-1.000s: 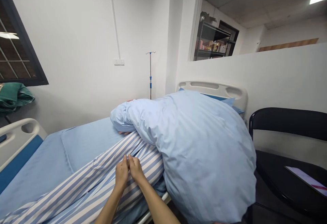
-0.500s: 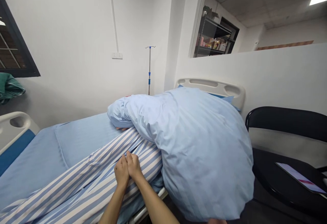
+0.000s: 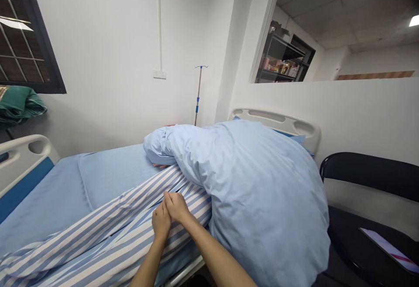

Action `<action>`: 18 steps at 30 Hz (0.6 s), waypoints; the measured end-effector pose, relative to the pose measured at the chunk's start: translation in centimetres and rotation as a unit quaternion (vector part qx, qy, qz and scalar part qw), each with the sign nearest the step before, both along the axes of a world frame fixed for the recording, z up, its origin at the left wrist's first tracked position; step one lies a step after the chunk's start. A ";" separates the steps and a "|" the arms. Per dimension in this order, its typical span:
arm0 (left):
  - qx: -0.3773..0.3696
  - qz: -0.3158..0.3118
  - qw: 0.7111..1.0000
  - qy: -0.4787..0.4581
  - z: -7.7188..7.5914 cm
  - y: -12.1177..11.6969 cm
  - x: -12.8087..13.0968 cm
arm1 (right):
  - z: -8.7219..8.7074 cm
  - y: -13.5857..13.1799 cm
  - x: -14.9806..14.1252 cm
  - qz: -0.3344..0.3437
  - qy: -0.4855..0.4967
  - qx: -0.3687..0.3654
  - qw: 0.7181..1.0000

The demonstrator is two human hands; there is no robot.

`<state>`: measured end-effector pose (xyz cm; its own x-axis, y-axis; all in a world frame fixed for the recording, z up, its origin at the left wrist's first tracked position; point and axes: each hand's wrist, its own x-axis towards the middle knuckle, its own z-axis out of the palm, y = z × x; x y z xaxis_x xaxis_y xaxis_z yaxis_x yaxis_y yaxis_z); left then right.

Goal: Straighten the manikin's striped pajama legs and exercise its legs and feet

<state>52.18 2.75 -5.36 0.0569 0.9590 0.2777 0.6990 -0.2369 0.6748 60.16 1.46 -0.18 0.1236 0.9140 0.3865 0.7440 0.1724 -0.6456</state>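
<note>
My left hand (image 3: 161,222) and my right hand (image 3: 176,207) are pressed together at the middle of the view, fingers closed up and not spread, with my right fingers (image 3: 170,199) lying over the left fingertips. Both hands are down on a blue-and-white striped hospital garment (image 3: 98,230). I cannot tell whether they pinch the cloth or only press on it. The garment runs as a long diagonal band across the bed, from the lower left corner of the view up toward the far side. Whether a limb lies inside it cannot be determined.

Immediately right of my hands, and touching the striped garment, is a large bunched pale-blue duvet (image 3: 252,199). Just past the hands, what appear to be fingertips (image 3: 159,165) show beneath its near fold. The bed has a pale-blue sheet (image 3: 111,178), a white side rail (image 3: 24,156) on the left, and a white headboard (image 3: 275,123), with a blue pillow (image 3: 293,138) partly visible behind the duvet. A black chair (image 3: 366,171) stands to the right of the bed, with a flat tablet (image 3: 389,250) on its seat. A drip stand (image 3: 198,95) stands upright by the wall behind the bed.
</note>
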 end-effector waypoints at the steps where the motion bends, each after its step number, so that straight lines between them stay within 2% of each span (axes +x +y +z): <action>1: -0.010 -0.007 1.000 -0.006 0.0 -0.1 0.0 | 0.1 0.1 0.1 0.002 0.006 0.003 1.000; 9: -0.063 0.000 0.998 -0.017 0.6 -0.3 0.5 | -3.6 0.8 1.3 -0.021 0.099 0.026 0.994; 18: -0.073 -0.012 0.997 0.038 1.4 -0.3 0.7 | -3.2 0.4 1.3 -0.031 0.116 0.019 0.993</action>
